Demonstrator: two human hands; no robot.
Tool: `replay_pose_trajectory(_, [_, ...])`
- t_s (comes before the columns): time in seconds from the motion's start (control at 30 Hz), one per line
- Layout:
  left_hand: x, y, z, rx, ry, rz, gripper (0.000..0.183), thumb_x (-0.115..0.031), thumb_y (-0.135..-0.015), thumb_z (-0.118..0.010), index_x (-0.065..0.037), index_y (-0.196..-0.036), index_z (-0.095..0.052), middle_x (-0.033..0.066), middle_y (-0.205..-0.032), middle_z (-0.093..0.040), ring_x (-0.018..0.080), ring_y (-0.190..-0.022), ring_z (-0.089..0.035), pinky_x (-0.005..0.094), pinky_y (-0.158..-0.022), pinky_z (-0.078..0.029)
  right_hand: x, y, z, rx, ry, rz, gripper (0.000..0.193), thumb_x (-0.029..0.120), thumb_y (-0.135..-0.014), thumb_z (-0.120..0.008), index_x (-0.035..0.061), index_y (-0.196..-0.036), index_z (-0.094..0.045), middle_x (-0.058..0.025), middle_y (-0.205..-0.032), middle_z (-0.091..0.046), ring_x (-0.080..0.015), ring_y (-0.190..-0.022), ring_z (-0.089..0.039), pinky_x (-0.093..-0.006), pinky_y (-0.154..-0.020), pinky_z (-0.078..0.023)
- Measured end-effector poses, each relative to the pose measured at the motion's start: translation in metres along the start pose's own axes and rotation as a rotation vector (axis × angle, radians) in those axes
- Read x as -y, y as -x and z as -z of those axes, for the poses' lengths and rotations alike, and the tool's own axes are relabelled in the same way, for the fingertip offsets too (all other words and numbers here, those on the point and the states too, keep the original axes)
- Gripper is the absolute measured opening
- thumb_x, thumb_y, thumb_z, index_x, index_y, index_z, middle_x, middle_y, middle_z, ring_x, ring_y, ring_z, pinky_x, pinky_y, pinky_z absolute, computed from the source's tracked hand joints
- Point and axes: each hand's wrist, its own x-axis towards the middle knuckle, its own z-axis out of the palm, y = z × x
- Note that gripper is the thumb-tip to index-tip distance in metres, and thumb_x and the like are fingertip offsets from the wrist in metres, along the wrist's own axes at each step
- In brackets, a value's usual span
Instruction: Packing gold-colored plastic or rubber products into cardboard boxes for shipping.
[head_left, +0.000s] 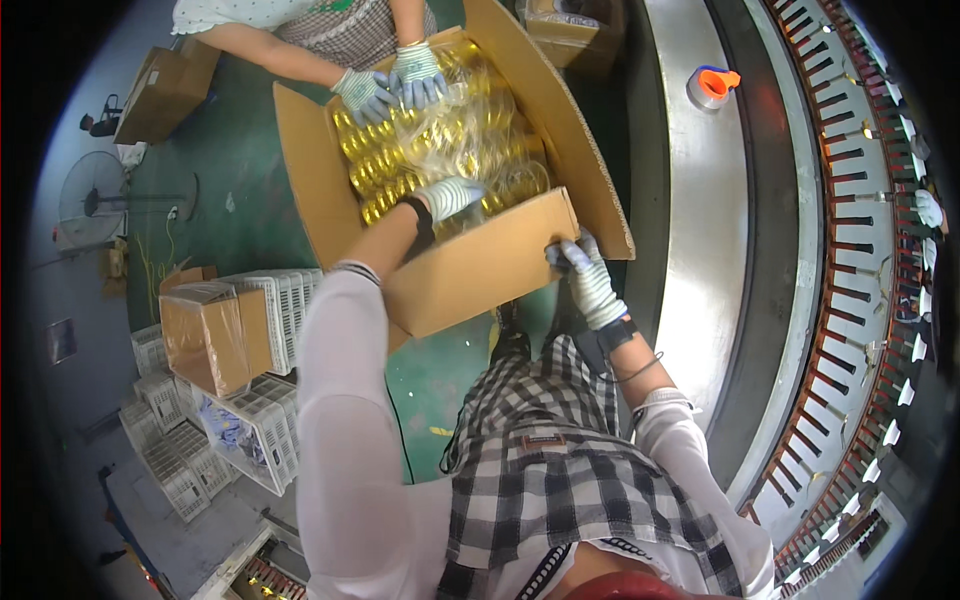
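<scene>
Open cardboard box [305, 165]: filled with shiny gold ribbed pieces [372, 172], clear plastic [440, 130] lying over them. Left hand [450, 197], gloved, reaches inside the box past its near flap [480, 268]; cannot tell whether its fingers grip anything. Right hand [590, 280], gloved, pinches that flap at the box's near right corner. Co-worker's gloved hands [418, 75] rest on the contents at the box's far end. Orange tape dispenser [712, 88] right of the box.

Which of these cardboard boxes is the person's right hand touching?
The open box containing shiny gold-coloured items: the right hand holds its near flap. The other boxes stand apart.
</scene>
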Motion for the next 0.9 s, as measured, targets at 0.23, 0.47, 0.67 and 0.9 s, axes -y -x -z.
replay_pose_trajectory(0.23, [-0.132, -0.003, 0.066, 0.847, 0.96, 0.722, 0.079, -0.062, -0.107, -0.03, -0.005, -0.161, -0.029, 0.0101, -0.167, -0.032, 0.0245, -0.151, -0.034, 0.038, -0.123, -0.029, -0.014, -0.05, 0.004, -0.238, 0.291, -0.129, 0.069, 0.021, -0.094, -0.073, 0.0003, -0.149, -0.037, -0.015, -0.117, -0.07, -0.0234, -0.101, -0.071, -0.0332, -0.092, -0.057])
replay_pose_trajectory(0.47, [-0.077, -0.012, 0.0, 0.127, -0.435, -0.084, 0.092, -0.07, -0.099, -0.047, -0.001, -0.158, -0.035, 0.0229, -0.159, -0.042, 0.0337, -0.151, -0.036, 0.0389, -0.124, -0.026, -0.016, -0.064, -0.067, -0.078, 1.106, 0.231, 0.111, 0.029, -0.081, -0.082, 0.0009, -0.163, -0.014, -0.0325, -0.158, -0.036, -0.0451, -0.144, -0.042, -0.0437, -0.119, -0.037])
replay_pose_trajectory(0.67, [-0.108, 0.033, 0.054, -0.171, -0.416, -0.063, 0.086, -0.058, -0.092, -0.068, -0.007, -0.156, -0.041, 0.0274, -0.155, -0.045, 0.0419, -0.146, -0.04, 0.0445, -0.118, -0.037, -0.007, -0.051, -0.081, 0.066, 1.74, -0.005, 0.09, 0.037, -0.083, -0.081, 0.0268, -0.16, -0.035, -0.0316, -0.145, -0.047, -0.0471, -0.128, -0.055, -0.0496, -0.104, -0.051])
replay_pose_trajectory(0.9, [0.04, -0.014, 0.137, -0.666, 0.0, 0.309, 0.105, -0.049, -0.077, -0.086, -0.005, -0.158, -0.035, 0.0288, -0.152, -0.048, 0.0388, -0.145, -0.043, 0.0412, -0.12, -0.037, -0.009, -0.061, -0.108, 0.185, 1.696, -0.047, 0.093, 0.035, -0.082, -0.084, 0.0276, -0.16, -0.034, -0.0333, -0.15, -0.043, -0.0463, -0.128, -0.057, -0.0479, -0.105, -0.051])
